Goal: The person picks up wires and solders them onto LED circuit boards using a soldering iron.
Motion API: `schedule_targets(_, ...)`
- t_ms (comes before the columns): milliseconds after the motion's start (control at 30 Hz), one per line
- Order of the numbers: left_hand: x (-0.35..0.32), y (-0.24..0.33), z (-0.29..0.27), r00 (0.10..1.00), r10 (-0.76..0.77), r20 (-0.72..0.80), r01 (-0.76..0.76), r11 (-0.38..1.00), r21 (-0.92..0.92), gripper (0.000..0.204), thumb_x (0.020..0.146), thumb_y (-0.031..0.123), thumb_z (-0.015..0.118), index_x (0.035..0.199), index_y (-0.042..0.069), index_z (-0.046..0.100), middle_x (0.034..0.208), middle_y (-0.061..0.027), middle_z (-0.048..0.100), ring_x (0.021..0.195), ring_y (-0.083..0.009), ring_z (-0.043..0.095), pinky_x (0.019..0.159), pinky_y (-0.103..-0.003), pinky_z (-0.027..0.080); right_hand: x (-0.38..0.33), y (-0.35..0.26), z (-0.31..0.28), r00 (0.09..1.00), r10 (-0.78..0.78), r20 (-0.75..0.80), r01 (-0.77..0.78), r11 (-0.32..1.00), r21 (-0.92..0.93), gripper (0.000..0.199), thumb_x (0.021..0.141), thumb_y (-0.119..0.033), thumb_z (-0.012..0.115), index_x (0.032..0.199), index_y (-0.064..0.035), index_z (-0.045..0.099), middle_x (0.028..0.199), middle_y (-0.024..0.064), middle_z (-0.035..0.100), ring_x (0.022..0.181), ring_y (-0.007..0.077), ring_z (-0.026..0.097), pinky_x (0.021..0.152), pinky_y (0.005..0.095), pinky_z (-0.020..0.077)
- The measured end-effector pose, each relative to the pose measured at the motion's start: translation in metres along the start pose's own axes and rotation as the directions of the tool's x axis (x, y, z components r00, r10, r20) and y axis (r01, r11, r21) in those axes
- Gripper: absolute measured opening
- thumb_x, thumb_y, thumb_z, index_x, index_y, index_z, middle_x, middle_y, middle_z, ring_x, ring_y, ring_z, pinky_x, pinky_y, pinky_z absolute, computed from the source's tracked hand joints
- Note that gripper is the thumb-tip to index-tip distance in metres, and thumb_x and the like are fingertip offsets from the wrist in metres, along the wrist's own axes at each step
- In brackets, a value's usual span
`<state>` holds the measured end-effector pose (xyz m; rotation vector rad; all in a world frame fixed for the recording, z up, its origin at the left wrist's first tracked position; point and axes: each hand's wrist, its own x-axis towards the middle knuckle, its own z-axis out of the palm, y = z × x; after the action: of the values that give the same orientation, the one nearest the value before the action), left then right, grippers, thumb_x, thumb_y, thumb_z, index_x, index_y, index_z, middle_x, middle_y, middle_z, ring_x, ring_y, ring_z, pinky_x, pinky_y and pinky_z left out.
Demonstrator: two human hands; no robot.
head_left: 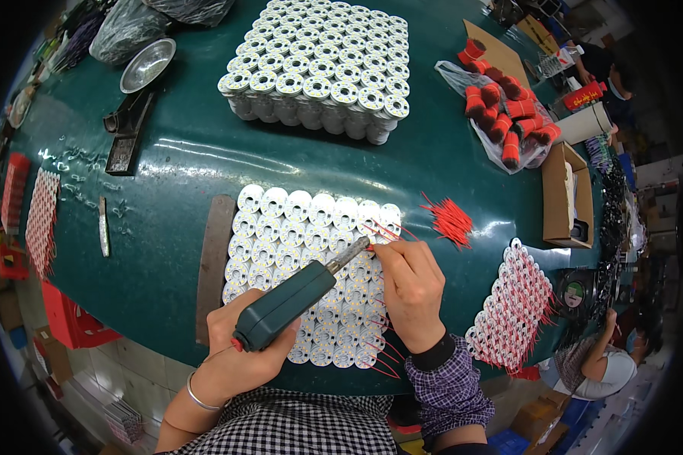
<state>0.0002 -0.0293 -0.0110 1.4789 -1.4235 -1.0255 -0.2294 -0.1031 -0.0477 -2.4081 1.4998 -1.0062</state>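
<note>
My left hand (243, 353) is wrapped round a dark green soldering gun (287, 305), its metal tip slanting up to the right. The tip reaches the upper right part of a sheet of round white LED boards (281, 235) lying on the table in front of me. Close by the tip, my right hand (413, 292) pinches a thin red wire (371, 247) against a board. More red wires hang off the boards along the sheet's right edge. A loose pile of short red wires (449, 220) lies to the right of the sheet.
A brown metal bar (214, 265) borders the sheet's left side. Stacked LED boards (319, 68) stand at the back. To the right are wired boards (512, 307), a cardboard box (565, 197) and red wire bundles (508, 114). Tweezers (104, 227) and a metal stand (129, 133) lie left.
</note>
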Motion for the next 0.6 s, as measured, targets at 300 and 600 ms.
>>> schedule_targets(300, 0.0027, 0.0063, -0.0018, 1.0, 0.0, -0.002, 0.0, 0.998, 0.062, 0.012, 0.079, 0.006, 0.079, 0.083, 0.0, 0.069, 0.066, -0.0046, 0.061, 0.055, -0.0103, 0.055, 0.05, -0.028, 0.043, 0.0005, -0.0009, -0.0002, 1.0, -0.002, 0.022, 0.003, 1.0, -0.025, 0.025, 0.073, 0.011, 0.071, 0.096, 0.0011, 0.069, 0.089, 0.0099, 0.064, 0.08, 0.0265, 0.064, 0.068, 0.0366, 0.0524)
schedule_targets(600, 0.0013, 0.0017, -0.0023, 1.0, -0.01, 0.025, 0.008, 0.998, 0.056, 0.012, 0.079, 0.006, 0.078, 0.085, 0.0, 0.07, 0.068, -0.005, 0.062, 0.057, -0.0102, 0.057, 0.052, -0.027, 0.045, -0.0021, 0.0025, 0.0013, 0.999, -0.034, 0.028, 0.035, 0.999, -0.033, 0.027, 0.071, 0.005, 0.068, 0.098, 0.0006, 0.068, 0.093, 0.0095, 0.063, 0.08, 0.0257, 0.062, 0.069, 0.0364, 0.0525)
